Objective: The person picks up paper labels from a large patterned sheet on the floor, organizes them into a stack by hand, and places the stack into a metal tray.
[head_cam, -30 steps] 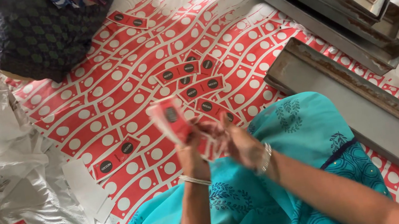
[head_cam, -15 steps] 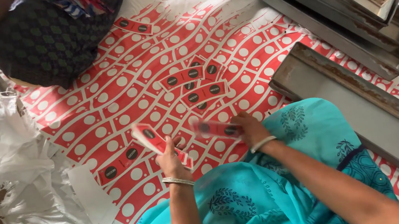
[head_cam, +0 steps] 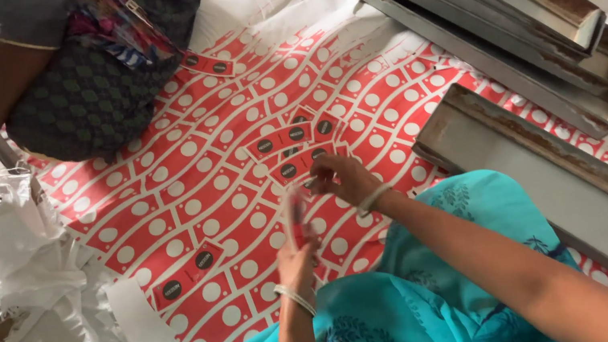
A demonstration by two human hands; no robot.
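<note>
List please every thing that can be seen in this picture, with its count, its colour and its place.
Printed sheet: one, red with white dots, spread over the floor.
Loose labels: several, red with dark dots, on the sheet ahead of the right hand.
Metal trays: a stack, grey, top right.
Single tray: one, grey, right.
White sack: one, frayed, left.
Paper strip: one, white, lower left.
Co-worker: one, dark patterned clothes, top left.
Left hand: holds a label stack, red.
Right hand: reaches to the loose labels.

The lone head camera looks steeply down, close over the lap, at the red printed sheet (head_cam: 189, 214).
</note>
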